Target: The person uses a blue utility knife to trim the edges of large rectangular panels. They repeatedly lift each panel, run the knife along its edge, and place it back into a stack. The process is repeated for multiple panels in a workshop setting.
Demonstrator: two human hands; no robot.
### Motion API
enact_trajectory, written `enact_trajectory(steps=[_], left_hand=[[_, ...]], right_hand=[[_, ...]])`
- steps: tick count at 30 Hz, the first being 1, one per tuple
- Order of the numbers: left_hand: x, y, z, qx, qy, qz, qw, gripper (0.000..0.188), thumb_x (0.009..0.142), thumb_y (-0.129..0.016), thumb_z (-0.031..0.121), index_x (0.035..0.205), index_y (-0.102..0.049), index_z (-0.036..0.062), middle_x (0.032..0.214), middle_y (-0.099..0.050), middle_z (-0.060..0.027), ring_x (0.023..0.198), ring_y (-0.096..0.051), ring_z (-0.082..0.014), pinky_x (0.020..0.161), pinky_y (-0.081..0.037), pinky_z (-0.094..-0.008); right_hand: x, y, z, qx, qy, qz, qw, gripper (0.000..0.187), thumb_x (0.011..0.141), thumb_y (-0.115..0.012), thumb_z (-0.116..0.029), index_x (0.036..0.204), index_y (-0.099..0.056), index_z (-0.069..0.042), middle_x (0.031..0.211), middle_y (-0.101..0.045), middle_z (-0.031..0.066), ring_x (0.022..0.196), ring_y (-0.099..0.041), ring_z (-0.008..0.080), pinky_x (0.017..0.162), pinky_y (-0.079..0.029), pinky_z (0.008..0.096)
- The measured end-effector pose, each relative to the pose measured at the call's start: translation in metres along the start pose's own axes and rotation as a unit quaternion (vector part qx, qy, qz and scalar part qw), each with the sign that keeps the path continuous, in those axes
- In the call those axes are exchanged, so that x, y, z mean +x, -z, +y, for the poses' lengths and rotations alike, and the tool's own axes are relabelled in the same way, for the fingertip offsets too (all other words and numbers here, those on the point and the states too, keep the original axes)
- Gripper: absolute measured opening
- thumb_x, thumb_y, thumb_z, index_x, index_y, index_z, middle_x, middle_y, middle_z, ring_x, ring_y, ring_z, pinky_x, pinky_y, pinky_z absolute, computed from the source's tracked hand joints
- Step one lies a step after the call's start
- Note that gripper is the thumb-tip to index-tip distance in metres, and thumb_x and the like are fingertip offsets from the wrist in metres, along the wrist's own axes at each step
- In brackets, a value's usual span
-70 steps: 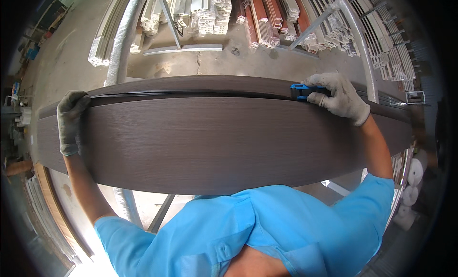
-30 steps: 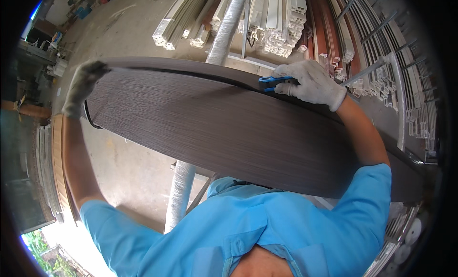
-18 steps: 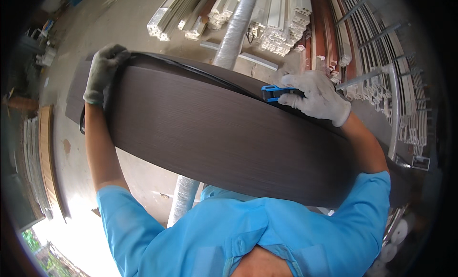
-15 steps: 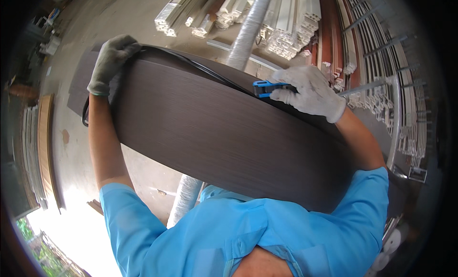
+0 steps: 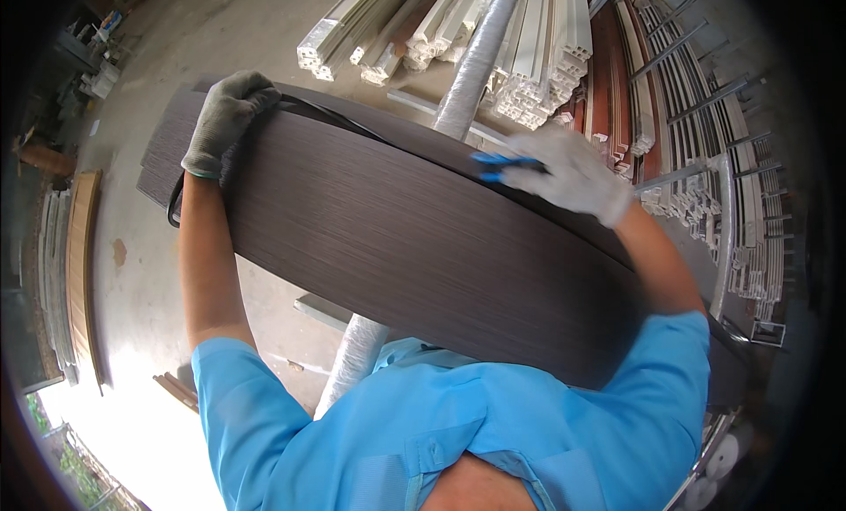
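Observation:
A long dark brown panel [image 5: 414,238] with a fine-grained face lies slantwise in front of my body. My gloved left hand [image 5: 231,114] is closed at its far left edge, gripping a thin black strip [image 5: 330,114]. That strip runs rightward along the panel's far edge, and a loop of it hangs beside my left wrist. My gloved right hand [image 5: 573,176], blurred by motion, holds a small blue-and-black hand tool [image 5: 502,166] over the far edge, right of the middle. The tool's exact kind is too smeared to tell.
A plastic-wrapped bar [image 5: 476,66] passes beneath the panel. Bundles of white profiles [image 5: 542,70] lie beyond it, with red-brown lengths [image 5: 604,88] alongside. A metal rack [image 5: 727,220] of long profiles stands at the right. Wooden boards [image 5: 84,264] lean at the left.
The panel and my left hand appear slightly farther right in view. The black strip sits closer to the panel's edge near the tool. My right hand still holds the tool, now blurred.

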State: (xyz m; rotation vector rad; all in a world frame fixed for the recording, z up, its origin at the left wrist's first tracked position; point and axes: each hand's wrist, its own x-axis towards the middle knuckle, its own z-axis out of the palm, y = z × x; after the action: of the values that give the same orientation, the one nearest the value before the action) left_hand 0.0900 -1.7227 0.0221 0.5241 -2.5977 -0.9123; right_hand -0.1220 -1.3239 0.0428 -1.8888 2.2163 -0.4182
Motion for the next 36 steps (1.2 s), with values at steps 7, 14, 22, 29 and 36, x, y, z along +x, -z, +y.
enact_trajectory(steps=[7,14,22,29,36], left_hand=[[0.004,0.002,-0.002,0.063,-0.018,-0.023,0.998,0.018,0.089,-0.072,0.015,0.099,-0.071,-0.0007,0.090,-0.070,-0.0113,0.084,-0.064,-0.0191,0.082,-0.051,-0.0329],[-0.007,0.036,0.007,0.008,-0.025,-0.079,0.996,0.023,0.091,-0.071,0.020,0.106,-0.073,0.0021,0.089,-0.072,-0.0094,0.085,-0.065,-0.0190,0.082,-0.053,-0.0342],[-0.084,0.184,-0.067,-0.060,0.255,-0.325,0.909,0.017,0.092,-0.072,0.011,0.105,-0.076,0.0023,0.080,-0.072,-0.0031,0.066,-0.064,-0.0092,0.056,-0.052,-0.0248],[-0.045,0.179,-0.077,0.270,0.115,-0.052,0.954,0.025,0.085,-0.064,-0.002,0.097,-0.077,0.0160,0.096,-0.075,-0.0017,0.092,-0.070,-0.0191,0.090,-0.054,-0.0380],[0.030,0.135,-0.102,0.478,-0.049,0.080,0.873,0.012,0.086,-0.064,0.006,0.087,-0.069,0.0169,0.093,-0.070,-0.0003,0.093,-0.067,-0.0248,0.086,-0.054,-0.0381]], right_hand=[[-0.075,0.028,-0.016,0.092,-0.152,0.016,0.984,0.030,0.082,-0.078,-0.025,0.105,-0.071,-0.007,0.088,-0.070,0.0144,0.077,-0.068,0.0307,0.069,-0.051,0.0391],[0.071,-0.008,-0.030,0.056,0.006,0.043,0.997,0.033,0.084,-0.077,-0.030,0.108,-0.072,-0.008,0.084,-0.071,0.0173,0.077,-0.069,0.0366,0.069,-0.052,0.0417],[0.074,-0.009,-0.035,0.047,-0.014,0.057,0.997,0.029,0.083,-0.078,-0.029,0.101,-0.073,-0.006,0.076,-0.071,0.0129,0.067,-0.069,0.0306,0.065,-0.052,0.0391],[0.076,-0.006,-0.045,0.032,0.010,0.095,0.995,0.028,0.085,-0.077,-0.027,0.101,-0.072,-0.005,0.085,-0.073,0.0158,0.072,-0.070,0.0323,0.066,-0.052,0.0395],[0.073,-0.007,-0.044,0.061,-0.030,0.073,0.995,0.032,0.087,-0.076,-0.032,0.102,-0.072,-0.005,0.084,-0.070,0.0141,0.074,-0.067,0.0328,0.069,-0.052,0.0392]])
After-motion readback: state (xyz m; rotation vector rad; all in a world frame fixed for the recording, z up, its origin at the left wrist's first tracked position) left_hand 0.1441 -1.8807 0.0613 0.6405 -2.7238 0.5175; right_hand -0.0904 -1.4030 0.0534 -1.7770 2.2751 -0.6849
